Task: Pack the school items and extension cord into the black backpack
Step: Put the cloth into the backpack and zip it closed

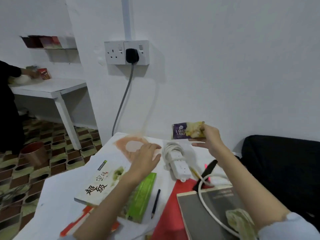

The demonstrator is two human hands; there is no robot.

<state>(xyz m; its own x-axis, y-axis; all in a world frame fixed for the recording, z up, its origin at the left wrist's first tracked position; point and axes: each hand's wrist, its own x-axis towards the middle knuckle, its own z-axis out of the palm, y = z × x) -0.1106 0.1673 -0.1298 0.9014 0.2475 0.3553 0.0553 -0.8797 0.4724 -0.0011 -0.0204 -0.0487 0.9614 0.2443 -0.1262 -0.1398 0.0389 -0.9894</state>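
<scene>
Snack packet [187, 130] pinched in our right hand [207, 138], lifted above surface [55, 191], we judge toward black backpack [280, 170] at right edge. Left hand [147, 157], fingers relaxed flat, rests on book [103, 181] beside coiled extension cord [176, 161], centre.

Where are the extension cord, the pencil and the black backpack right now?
extension cord [180, 168]: head view, on the white socket strip's top face.
pencil [155, 203]: head view, mid-shaft, lying on the table.
black backpack [284, 163]: head view, on its dark fabric at the right.
</scene>
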